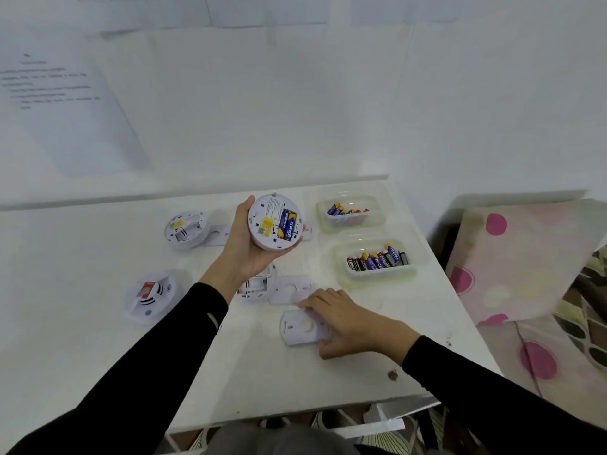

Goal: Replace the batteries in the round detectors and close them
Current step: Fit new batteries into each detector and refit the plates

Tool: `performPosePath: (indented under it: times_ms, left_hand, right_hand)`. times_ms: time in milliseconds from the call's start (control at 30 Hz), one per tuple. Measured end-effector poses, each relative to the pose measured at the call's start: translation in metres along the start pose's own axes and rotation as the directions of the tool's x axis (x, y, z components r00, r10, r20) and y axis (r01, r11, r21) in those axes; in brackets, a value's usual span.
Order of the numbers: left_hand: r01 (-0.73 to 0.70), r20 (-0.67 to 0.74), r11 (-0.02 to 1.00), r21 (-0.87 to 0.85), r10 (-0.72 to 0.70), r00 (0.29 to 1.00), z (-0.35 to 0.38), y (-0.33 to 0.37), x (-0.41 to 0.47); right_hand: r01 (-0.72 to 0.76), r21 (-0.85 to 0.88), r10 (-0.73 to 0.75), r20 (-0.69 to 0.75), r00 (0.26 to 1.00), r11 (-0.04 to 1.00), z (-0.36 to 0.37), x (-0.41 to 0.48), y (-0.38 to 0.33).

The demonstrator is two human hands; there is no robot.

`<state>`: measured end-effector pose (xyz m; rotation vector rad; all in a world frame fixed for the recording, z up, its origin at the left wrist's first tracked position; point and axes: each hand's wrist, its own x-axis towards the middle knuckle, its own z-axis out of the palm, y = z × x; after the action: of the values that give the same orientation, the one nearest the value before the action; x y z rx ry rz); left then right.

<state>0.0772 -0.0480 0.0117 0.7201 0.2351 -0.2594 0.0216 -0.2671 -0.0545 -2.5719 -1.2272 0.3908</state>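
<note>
My left hand (244,247) holds a round white detector (274,222) above the table, its back facing me, with blue and yellow batteries seated in the open compartment. My right hand (345,323) rests on the table with its fingers on a flat white cover plate (300,328). A second cover plate (289,289) lies just beyond it. Another open detector (258,284) sits partly hidden under my left wrist. An open detector with an empty compartment (185,229) lies at the back left. A closed detector (151,295) lies face up at the left.
Two clear plastic tubs hold batteries at the right: a far tub (351,213) and a nearer tub (377,261). The white table (249,382) ends close to my body and at the right, beside a pink-dotted cushion (512,257). A printed sheet (62,103) hangs on the wall.
</note>
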Motion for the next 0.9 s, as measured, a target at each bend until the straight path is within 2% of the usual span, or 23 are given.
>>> performPosePath:
  times_ms: [100, 167, 267, 333, 467, 633, 700, 900]
  left_hand:
    - [0.000, 0.014, 1.000, -0.008, 0.000, 1.000, 0.000, -0.001, -0.004]
    - [-0.001, 0.027, 1.000, -0.021, 0.002, 1.000, 0.000, -0.002, -0.005]
    - [-0.009, 0.056, 0.999, -0.042, 0.011, 0.998, 0.002, -0.003, -0.005]
    - [-0.005, 0.086, 0.999, -0.053, 0.010, 0.996, 0.005, -0.003, -0.006]
    - [0.011, 0.101, 0.999, -0.030, -0.008, 0.995, 0.010, -0.003, -0.005]
    - [-0.032, 0.107, 0.999, -0.012, 0.033, 0.994, 0.017, -0.001, 0.000]
    - [-0.044, 0.112, 0.999, 0.000, 0.044, 0.993, 0.021, 0.000, 0.002]
    - [-0.047, 0.111, 0.999, -0.022, 0.049, 0.993, 0.022, 0.000, 0.017]
  right_hand:
    - [0.040, 0.084, -0.035, -0.066, 0.997, 0.996, -0.002, -0.001, 0.002]
    - [0.113, 0.224, -0.056, -0.246, 0.968, 0.968, -0.023, 0.003, -0.003]
    - [0.142, 0.349, 0.090, -0.572, 0.815, 0.926, -0.067, 0.021, -0.007]
    - [0.089, 0.356, 0.180, -0.655, 0.733, 0.930, -0.090, 0.038, -0.004]
    - [-0.052, 0.259, 0.212, -0.639, 0.739, 0.964, -0.108, 0.058, 0.004]
    - [-0.134, 0.091, 0.158, -0.711, 0.685, 0.987, -0.116, 0.069, 0.000]
    - [-0.178, 0.048, 0.159, -0.712, 0.684, 0.983, -0.116, 0.072, 0.000]
    - [-0.229, 0.058, 0.205, -0.688, 0.697, 0.972, -0.122, 0.079, 0.008]
